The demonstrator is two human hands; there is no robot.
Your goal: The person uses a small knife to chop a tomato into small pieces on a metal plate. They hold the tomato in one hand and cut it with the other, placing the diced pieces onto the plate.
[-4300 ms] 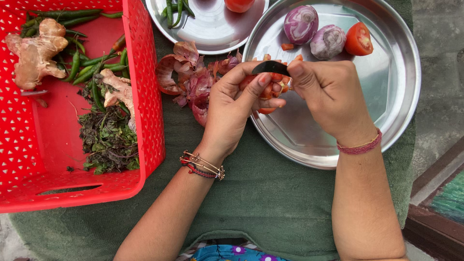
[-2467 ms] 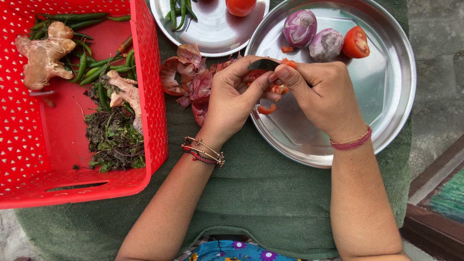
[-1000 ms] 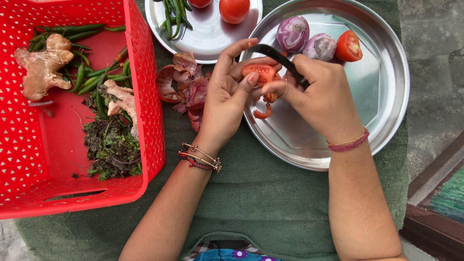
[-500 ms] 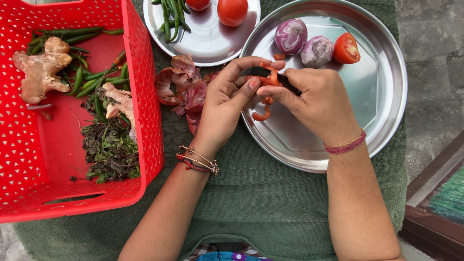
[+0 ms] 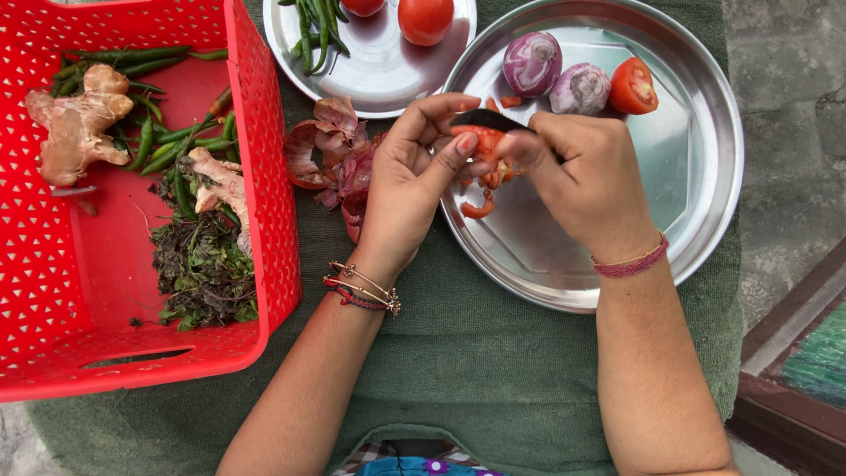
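The left hand [image 5: 407, 185] grips a tomato piece [image 5: 480, 141] over the big steel plate [image 5: 696, 220]; the right hand [image 5: 577, 176], closed on the knife [image 5: 489, 119], has brought the blade onto it again, so another slice starts.

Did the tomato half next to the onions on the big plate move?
No. The tomato half sits beside the same peeled onion near the big plate's rim; only the camera view shifted.

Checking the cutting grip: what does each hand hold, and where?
Left hand pinches a tomato piece by its sides; right hand grips a dark knife by its hidden handle.
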